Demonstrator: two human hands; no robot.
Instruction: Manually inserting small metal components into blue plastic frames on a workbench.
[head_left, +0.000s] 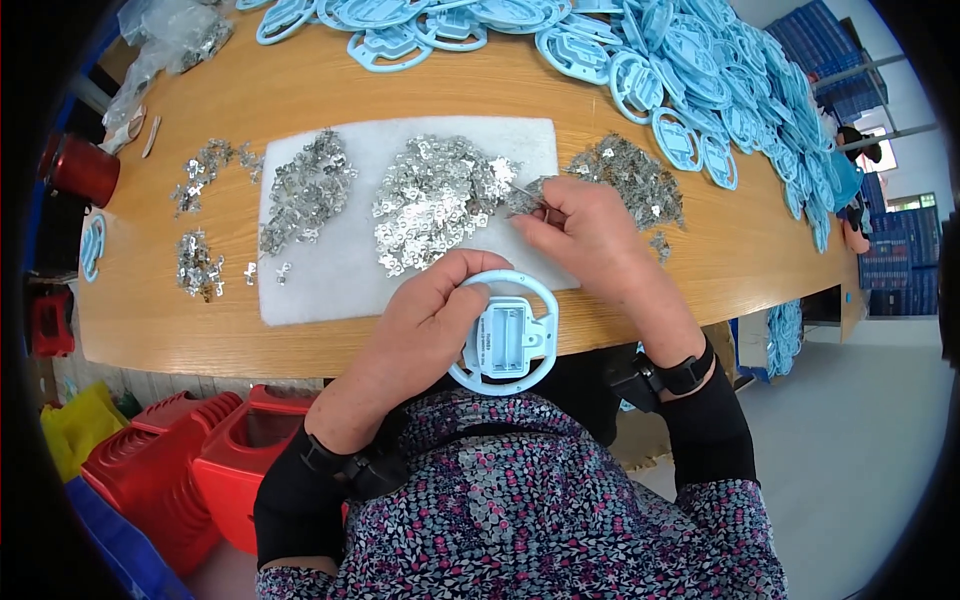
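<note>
My left hand (pixel 425 315) grips the rim of a round light-blue plastic part (pixel 530 362), shaped like a small steering wheel with a rectangular battery compartment at its centre. This part is held over the table's near edge with the compartment facing up. Closed in a pinch, my right hand (pixel 595 235) holds a thin metal tool (pixel 522 190) that looks like tweezers; the fingers hide most of it. Its tip is at the right side of a heap of small shiny metal contact pieces (pixel 430 205) on a white foam sheet (pixel 365 280).
More metal pieces lie in a heap (pixel 310 185) on the sheet's left, a small pile (pixel 198 265) beyond it, and a darker heap (pixel 630 180) at right. Many blue plastic parts (pixel 690 70) cover the table's far right. Red stools (pixel 240 450) stand at lower left.
</note>
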